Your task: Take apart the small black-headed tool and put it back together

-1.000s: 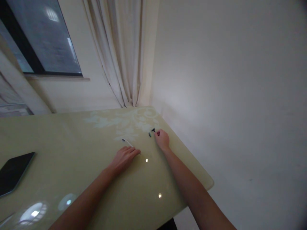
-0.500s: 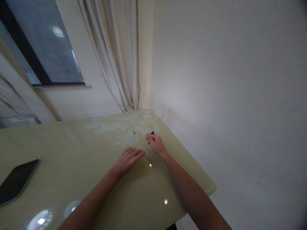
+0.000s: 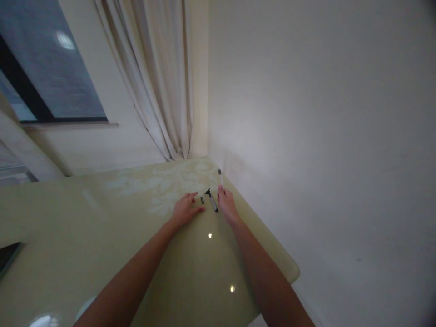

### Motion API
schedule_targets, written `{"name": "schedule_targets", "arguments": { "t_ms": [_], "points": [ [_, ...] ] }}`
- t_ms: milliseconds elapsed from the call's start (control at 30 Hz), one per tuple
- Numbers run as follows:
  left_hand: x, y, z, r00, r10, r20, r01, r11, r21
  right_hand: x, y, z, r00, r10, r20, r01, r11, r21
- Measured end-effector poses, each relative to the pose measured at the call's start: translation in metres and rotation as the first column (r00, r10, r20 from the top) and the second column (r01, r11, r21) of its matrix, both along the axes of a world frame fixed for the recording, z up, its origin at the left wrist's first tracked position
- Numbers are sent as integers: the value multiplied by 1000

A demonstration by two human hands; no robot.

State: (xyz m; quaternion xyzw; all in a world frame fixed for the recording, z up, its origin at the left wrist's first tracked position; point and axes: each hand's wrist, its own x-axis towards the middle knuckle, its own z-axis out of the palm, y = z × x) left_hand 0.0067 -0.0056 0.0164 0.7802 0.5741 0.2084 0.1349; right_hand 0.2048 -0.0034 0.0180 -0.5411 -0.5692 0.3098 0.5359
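Note:
My right hand [image 3: 227, 205] is closed around a slim white stick with a dark tip [image 3: 221, 180], shaped much like a toothbrush, which points up and away from me. Just left of that hand, a razor [image 3: 213, 202] with a black T-shaped head and a grey handle lies on the table. A small dark rectangular piece [image 3: 202, 200] rests beside the razor, on its left. My left hand [image 3: 185, 210] is on the table with thumb and fingers apart around the near side of this small piece, holding nothing that I can see.
The pale green glossy table [image 3: 163, 277] ends at a rounded corner on the right, close to the white wall [image 3: 306, 136]. A dark flat tablet-like device [image 3: 8, 256] lies at the left edge. Behind the table hang beige curtains [image 3: 166, 81] next to a window [image 3: 57, 63].
My right hand has taken up the white stick, and the razor now lies free on the table. My left hand has moved off the stick towards the small dark piece. The view has shifted right.

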Motion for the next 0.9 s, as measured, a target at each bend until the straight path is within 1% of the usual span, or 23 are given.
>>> {"name": "schedule_targets", "arguments": {
  "t_ms": [100, 167, 233, 367, 467, 567, 633, 733, 833, 900],
  "points": [
    [5, 12, 3, 999, 35, -2, -35, 998, -43, -4, 0, -1, 997, -75, -24, 75, 997, -15],
    [9, 15, 3, 998, 58, -4, -59, 997, -50, -7, -1, 0, 997, -76, -14, 76, 997, -5],
    [10, 14, 2, 998, 66, -8, -66, 997, -43, -9, -3, 2, 998, -65, 6, 65, 998, 16],
    [7, 2, 2, 998, 56, -27, -56, 998, -17, -13, -7, 6, 998, -41, 44, 38, 997, 72],
    [6, -5, 3, 998, 60, -37, -60, 998, -20, -17, -9, 8, 996, -86, 18, 84, 994, 76],
    [11, -2, 5, 996, 86, -31, -87, 995, -42, -19, -10, 7, 989, -147, 4, 146, 986, 79],
    [18, 5, 4, 993, 116, -16, -117, 991, -61, -20, -11, 6, 988, -151, 26, 148, 985, 92],
    [26, 16, 2, 990, 136, 26, -134, 988, -80, -19, -11, 4, 991, -117, 63, 110, 988, 105],
    [29, 21, -1, 990, 113, 87, -107, 992, -70, -17, -12, 4, 991, -111, 67, 104, 989, 106],
    [27, 19, -3, 986, 87, 142, -81, 996, -45, -17, -13, 5, 991, -120, 66, 112, 988, 103]
  ]
}}
